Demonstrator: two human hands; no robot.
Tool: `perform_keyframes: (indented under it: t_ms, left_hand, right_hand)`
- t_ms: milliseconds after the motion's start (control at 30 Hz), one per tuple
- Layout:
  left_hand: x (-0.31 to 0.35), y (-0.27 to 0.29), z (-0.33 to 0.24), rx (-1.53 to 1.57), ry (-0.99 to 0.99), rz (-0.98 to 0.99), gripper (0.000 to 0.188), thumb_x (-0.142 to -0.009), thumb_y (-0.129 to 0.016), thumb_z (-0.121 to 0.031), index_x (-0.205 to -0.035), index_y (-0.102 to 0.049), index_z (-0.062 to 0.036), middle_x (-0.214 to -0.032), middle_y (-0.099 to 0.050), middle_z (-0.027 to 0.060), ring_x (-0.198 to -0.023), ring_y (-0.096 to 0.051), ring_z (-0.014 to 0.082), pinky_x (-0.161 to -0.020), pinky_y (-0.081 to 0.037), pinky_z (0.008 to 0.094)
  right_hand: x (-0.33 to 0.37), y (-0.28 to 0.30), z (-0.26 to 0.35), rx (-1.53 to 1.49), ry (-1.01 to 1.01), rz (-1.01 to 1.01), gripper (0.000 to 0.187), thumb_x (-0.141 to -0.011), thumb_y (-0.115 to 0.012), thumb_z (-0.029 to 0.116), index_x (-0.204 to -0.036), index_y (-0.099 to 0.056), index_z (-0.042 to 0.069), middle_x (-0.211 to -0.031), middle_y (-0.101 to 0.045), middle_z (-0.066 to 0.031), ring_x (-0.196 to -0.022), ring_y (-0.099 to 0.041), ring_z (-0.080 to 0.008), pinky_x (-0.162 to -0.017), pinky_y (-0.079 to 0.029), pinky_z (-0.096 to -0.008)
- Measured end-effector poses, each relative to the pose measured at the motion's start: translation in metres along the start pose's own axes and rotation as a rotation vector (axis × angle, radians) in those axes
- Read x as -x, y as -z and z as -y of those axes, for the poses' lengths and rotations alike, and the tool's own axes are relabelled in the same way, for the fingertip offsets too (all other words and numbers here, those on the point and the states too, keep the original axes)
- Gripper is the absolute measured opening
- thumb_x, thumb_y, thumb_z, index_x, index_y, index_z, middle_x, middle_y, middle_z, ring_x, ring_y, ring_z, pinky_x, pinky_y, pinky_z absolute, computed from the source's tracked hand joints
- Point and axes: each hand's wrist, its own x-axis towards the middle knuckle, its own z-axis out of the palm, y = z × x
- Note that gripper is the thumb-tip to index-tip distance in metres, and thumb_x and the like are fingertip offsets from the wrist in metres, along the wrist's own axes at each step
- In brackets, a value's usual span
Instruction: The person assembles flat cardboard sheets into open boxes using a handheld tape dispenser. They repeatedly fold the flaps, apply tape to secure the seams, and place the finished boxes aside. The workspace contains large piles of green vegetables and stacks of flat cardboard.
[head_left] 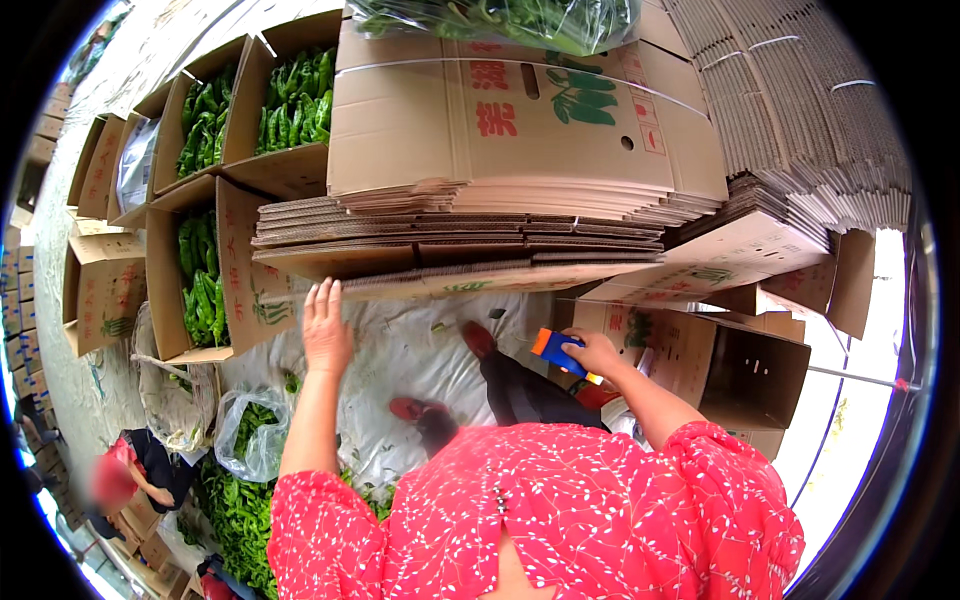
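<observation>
My left hand (328, 325) has its fingers stretched out at the front edge of a stack of flattened cardboard cartons (455, 258). Whether it touches the cardboard, I cannot tell. In my right hand (598, 354) is a small blue hand-held tool (566, 353) with an orange end; its exact kind does not show. Above the lower stack lies another bundle of flat cartons (400, 120), tied with a white strap. Just left of my left hand stands an open carton (257, 280) with long green peppers (203, 285) inside.
More open cartons hold green peppers (297, 105) at the far left. Loose peppers (235, 515) and a clear plastic bag (235, 440) lie on the floor at the lower left, near another person (165, 465). An open carton (755, 375) stands at my right.
</observation>
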Motion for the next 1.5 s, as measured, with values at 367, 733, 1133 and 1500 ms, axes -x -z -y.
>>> perform_keyframes:
  t_ms: [367,733,1133,1500]
  left_hand:
    - [0.098,-0.001,0.092,-0.213,-0.033,0.132,0.003,-0.069,-0.061,-0.007,-0.069,-0.063,-0.0096,-0.078,-0.057,0.0074,-0.080,-0.056,0.0284,-0.070,-0.049,0.0389]
    - [0.238,0.213,0.035,-0.377,0.000,0.091,0.012,-0.061,-0.070,-0.011,-0.066,-0.059,-0.0110,-0.076,-0.057,0.0057,-0.078,-0.056,0.0285,-0.072,-0.044,0.0402]
    - [0.120,0.252,-0.169,-0.900,-0.065,0.611,0.008,-0.072,-0.066,-0.018,-0.076,-0.072,-0.0164,-0.081,-0.068,0.0054,-0.080,-0.064,0.0190,-0.071,-0.043,0.0360]
    - [0.144,0.144,-0.247,-0.266,0.367,-0.660,0.050,-0.075,-0.070,-0.018,-0.123,-0.058,-0.0104,-0.134,-0.052,0.0136,-0.129,-0.040,0.0368,-0.111,-0.025,0.0506]
  right_hand:
    - [0.028,0.002,-0.073,0.499,-0.031,0.111,0.037,-0.082,-0.064,0.035,-0.114,-0.067,0.015,-0.105,-0.066,-0.0196,-0.098,-0.064,-0.0345,-0.087,-0.050,-0.0417]
    - [0.053,-0.033,-0.064,0.387,0.227,0.063,0.039,-0.080,-0.064,0.036,-0.114,-0.066,0.016,-0.103,-0.067,-0.0170,-0.097,-0.063,-0.0350,-0.085,-0.050,-0.0429]
    - [-0.020,-0.072,-0.005,0.317,0.602,0.230,0.044,-0.080,-0.064,0.038,-0.116,-0.065,0.013,-0.107,-0.066,-0.0178,-0.099,-0.063,-0.0358,-0.086,-0.049,-0.0419]
    - [-0.089,-0.056,0.005,0.422,0.709,-0.081,0.036,-0.085,-0.059,0.031,-0.120,-0.061,0.026,-0.101,-0.067,-0.0152,-0.093,-0.063,-0.0334,-0.080,-0.050,-0.0450]
